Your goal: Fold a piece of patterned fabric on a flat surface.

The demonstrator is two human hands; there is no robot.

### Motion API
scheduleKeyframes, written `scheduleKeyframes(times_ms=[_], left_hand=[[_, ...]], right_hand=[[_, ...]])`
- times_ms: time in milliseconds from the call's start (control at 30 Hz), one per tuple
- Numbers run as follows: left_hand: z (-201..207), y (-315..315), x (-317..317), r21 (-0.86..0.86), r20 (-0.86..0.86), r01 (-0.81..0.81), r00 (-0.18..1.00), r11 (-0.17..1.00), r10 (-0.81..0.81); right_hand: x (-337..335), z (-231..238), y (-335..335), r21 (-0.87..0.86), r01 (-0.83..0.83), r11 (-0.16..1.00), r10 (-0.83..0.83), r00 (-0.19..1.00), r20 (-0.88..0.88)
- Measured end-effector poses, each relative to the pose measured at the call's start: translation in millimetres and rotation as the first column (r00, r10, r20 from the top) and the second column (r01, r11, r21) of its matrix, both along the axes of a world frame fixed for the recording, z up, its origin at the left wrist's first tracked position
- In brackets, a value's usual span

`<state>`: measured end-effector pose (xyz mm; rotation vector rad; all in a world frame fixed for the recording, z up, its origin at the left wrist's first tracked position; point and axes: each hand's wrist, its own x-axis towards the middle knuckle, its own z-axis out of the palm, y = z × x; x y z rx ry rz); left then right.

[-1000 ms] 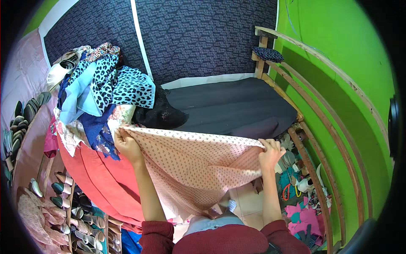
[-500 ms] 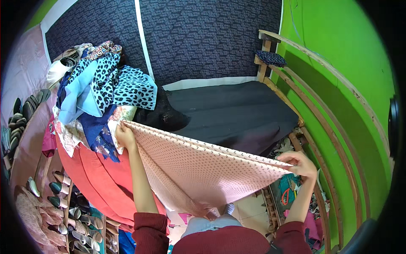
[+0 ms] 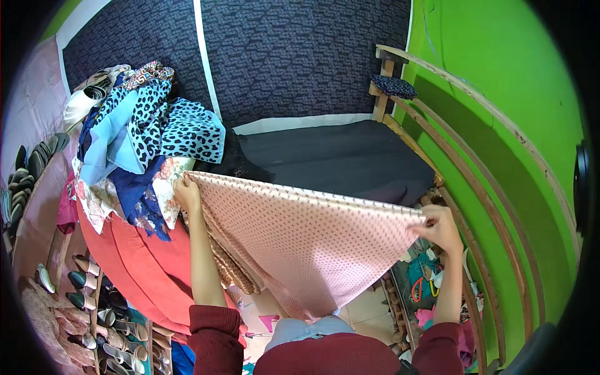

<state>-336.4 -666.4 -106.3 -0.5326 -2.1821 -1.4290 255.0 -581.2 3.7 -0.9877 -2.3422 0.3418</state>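
Note:
A pale pink cloth (image 3: 306, 244) with small dark marks is stretched between my two hands, its upper edge doubled and its lower part hanging in front of my legs. My left hand (image 3: 187, 192) is closed on its upper left corner, beside a heap of clothes. On the far side, my right hand (image 3: 440, 229) pinches the upper right corner near the wooden rails. A brown patterned piece of fabric (image 3: 228, 262) shows behind the cloth's left edge; whether it belongs to the same cloth I cannot tell.
A heap of clothes with a blue leopard-print garment (image 3: 194, 128) lies on red fabric (image 3: 137, 256) at the left. Shoes (image 3: 122, 337) fill racks at lower left. Beyond the cloth is a dark-covered surface (image 3: 337, 153). Wooden rails (image 3: 462, 150) run along the green wall.
My right hand has risen slightly and turned, drawing the cloth's right corner up. The cloth's lower part has swung right and spread flatter, exposing brown patterned fabric at its left.

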Motion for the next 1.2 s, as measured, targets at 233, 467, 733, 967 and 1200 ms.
scheduleKeyframes(times_ms=[233,467,733,967,1200], left_hand=[[7.4,-23.6,-27.3,0.154,0.347,0.53,0.761,0.834,-0.548],[23.4,-7.2,33.3,0.541,0.419,0.638,0.359,0.547,-0.834],[9.7,2.8,62.7,0.74,0.317,0.526,0.276,0.419,-0.907],[3.3,35.0,82.5,0.802,0.224,0.395,0.496,0.448,-0.839],[5.7,68.0,92.3,0.319,-0.364,0.742,0.67,0.59,-0.647]], right_hand=[[-16.0,-30.0,53.3,-0.217,0.011,0.976,-0.171,0.651,-0.74],[10.7,-50.7,123.8,-0.221,0.019,0.975,-0.167,0.718,-0.676],[-32.7,-70.2,117.8,-0.474,-0.326,0.818,-0.352,0.368,-0.86],[-46.1,-86.8,141.5,-0.247,-0.16,0.956,-0.177,0.356,-0.917],[-89.3,-62.2,145.3,0.133,0.2,0.971,-0.067,0.756,-0.652]])
